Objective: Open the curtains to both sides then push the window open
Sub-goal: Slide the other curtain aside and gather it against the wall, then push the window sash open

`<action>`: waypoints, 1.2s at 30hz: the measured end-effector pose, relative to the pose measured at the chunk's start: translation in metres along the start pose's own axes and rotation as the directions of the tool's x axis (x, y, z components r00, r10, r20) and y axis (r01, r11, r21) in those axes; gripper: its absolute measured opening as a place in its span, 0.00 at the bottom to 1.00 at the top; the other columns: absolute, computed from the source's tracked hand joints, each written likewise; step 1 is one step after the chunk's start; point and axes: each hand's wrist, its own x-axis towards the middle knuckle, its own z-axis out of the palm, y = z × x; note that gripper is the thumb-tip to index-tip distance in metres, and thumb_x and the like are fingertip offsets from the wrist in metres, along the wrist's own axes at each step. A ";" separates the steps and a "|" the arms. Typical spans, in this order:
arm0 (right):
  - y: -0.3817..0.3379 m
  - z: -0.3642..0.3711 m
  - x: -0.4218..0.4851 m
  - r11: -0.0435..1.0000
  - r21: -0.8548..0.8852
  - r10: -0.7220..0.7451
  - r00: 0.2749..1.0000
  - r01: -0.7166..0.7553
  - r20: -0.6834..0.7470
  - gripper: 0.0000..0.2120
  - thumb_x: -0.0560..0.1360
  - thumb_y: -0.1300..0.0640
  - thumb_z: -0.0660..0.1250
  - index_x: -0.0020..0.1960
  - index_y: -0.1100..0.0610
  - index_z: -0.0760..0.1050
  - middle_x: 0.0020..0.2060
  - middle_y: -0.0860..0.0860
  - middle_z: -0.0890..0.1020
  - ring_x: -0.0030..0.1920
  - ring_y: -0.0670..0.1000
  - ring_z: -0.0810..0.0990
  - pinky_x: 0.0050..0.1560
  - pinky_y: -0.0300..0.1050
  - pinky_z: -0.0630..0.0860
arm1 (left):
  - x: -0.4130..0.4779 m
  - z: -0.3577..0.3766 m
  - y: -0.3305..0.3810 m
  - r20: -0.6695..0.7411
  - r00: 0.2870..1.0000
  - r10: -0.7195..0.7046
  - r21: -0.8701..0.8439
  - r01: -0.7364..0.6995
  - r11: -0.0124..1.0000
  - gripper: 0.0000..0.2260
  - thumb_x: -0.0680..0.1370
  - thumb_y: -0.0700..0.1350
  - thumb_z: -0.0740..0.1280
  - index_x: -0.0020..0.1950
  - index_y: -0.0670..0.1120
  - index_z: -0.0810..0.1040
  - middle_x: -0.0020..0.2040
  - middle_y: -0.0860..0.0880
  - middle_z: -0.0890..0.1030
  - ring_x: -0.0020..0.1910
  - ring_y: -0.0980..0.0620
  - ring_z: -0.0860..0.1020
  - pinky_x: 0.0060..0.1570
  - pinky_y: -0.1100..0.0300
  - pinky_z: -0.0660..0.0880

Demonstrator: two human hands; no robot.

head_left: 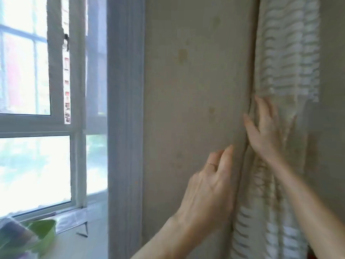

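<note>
A beige curtain [196, 90] hangs to the right of the window [37, 161], with a white striped sheer curtain [287, 53] bunched beside it at the far right. My left hand [209, 189] rests flat against the beige curtain's right edge, fingers pointing up. Above it, my right hand [265, 131] presses with spread fingers into the fold where the beige curtain meets the sheer one. Neither hand is closed around fabric. The window has a white frame, and its upper sash [57, 71] stands slightly ajar, showing a narrow gap.
A grey wall edge [125, 109] runs between window and curtain. On the white sill [89, 230] at lower left lie a green bag or leaf-like object [43, 230] and a small dark item [82, 234].
</note>
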 end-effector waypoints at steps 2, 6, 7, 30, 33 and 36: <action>-0.045 -0.006 -0.015 0.992 0.110 -0.054 0.997 0.060 -0.063 0.28 0.78 0.45 0.56 0.73 0.60 0.64 0.69 0.63 0.69 0.71 0.61 0.66 0.71 0.60 0.62 | -0.023 -0.032 -0.001 -0.016 1.000 -0.003 0.024 0.003 1.000 0.31 0.68 0.49 0.46 0.73 0.52 0.51 0.61 0.46 0.69 0.49 0.36 0.79 0.44 0.43 0.78; -0.147 -0.023 -0.047 0.966 0.225 -0.087 0.981 0.125 -0.173 0.23 0.80 0.51 0.59 0.72 0.60 0.66 0.67 0.61 0.71 0.69 0.57 0.68 0.72 0.48 0.62 | -0.070 -0.099 -0.008 -0.112 0.993 -0.046 0.096 0.057 0.994 0.31 0.69 0.45 0.49 0.73 0.50 0.55 0.60 0.45 0.72 0.43 0.36 0.78 0.41 0.45 0.77; -0.171 -0.028 -0.054 0.959 0.233 -0.116 0.973 0.161 -0.199 0.21 0.80 0.54 0.59 0.71 0.61 0.67 0.66 0.61 0.72 0.67 0.56 0.68 0.70 0.42 0.62 | -0.079 -0.115 -0.010 -0.146 0.987 -0.064 0.108 0.080 0.991 0.30 0.69 0.43 0.50 0.73 0.50 0.57 0.60 0.44 0.73 0.43 0.36 0.78 0.41 0.45 0.76; -0.476 0.090 -0.157 0.793 0.589 -0.195 0.981 0.155 0.005 0.21 0.78 0.52 0.56 0.68 0.61 0.70 0.65 0.60 0.71 0.66 0.56 0.71 0.67 0.41 0.66 | -0.268 -0.353 -0.132 -0.334 0.906 -0.261 0.493 0.404 0.770 0.25 0.78 0.44 0.65 0.71 0.49 0.56 0.53 0.44 0.79 0.29 0.51 0.76 0.31 0.52 0.78; -0.485 0.122 -0.162 0.794 0.591 -0.192 0.981 0.144 0.018 0.21 0.78 0.52 0.57 0.68 0.60 0.70 0.66 0.59 0.71 0.67 0.56 0.70 0.68 0.39 0.65 | -0.270 -0.365 -0.163 -0.314 0.907 -0.282 0.535 0.414 0.736 0.26 0.78 0.44 0.66 0.70 0.49 0.56 0.52 0.44 0.79 0.28 0.52 0.75 0.29 0.54 0.78; -0.490 0.159 -0.163 0.796 0.592 -0.180 0.983 0.126 0.033 0.20 0.78 0.52 0.59 0.68 0.58 0.70 0.67 0.59 0.71 0.68 0.54 0.69 0.67 0.40 0.64 | -0.267 -0.375 -0.196 -0.301 0.909 -0.290 0.573 0.415 0.707 0.25 0.78 0.44 0.66 0.70 0.49 0.56 0.51 0.45 0.79 0.26 0.52 0.74 0.24 0.60 0.73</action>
